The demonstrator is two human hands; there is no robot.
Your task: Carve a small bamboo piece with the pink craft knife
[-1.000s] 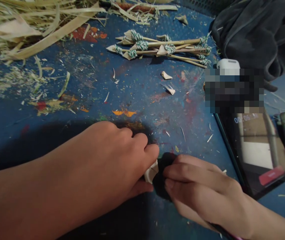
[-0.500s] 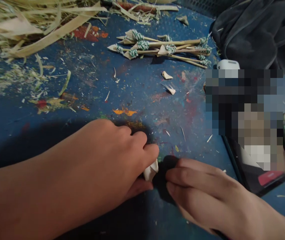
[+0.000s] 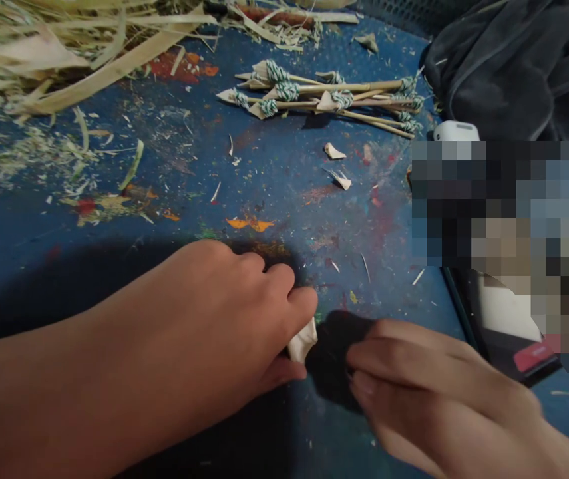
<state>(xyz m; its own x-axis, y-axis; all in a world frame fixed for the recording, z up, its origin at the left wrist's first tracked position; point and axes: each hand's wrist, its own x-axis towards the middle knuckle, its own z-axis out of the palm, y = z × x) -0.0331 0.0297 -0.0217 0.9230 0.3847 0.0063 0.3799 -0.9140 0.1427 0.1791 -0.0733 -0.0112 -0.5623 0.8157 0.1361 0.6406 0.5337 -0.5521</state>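
My left hand (image 3: 224,326) presses down on the blue tabletop, its fingers closed round a small pale, faceted piece (image 3: 303,340). Only one end of that piece shows, between the index finger and thumb; the rest is covered by the hand. Just to its right is my right hand (image 3: 434,392), a short gap away from the pale piece. Its thumb and fingertips are pinched together, and what they hold, if anything, is hidden.
Several thin sticks with pointed pale tips, bound in green-and-white cord (image 3: 284,91), lie at the back. Fibre strips (image 3: 109,73) are heaped at the far left. A dark cloth (image 3: 508,73) and a white case (image 3: 456,131) lie at the right, near a blurred-out area. Shavings litter the blue table (image 3: 174,166).
My right hand has drawn back a little to the right, widening the gap from the pale piece. My left hand has stayed almost still.
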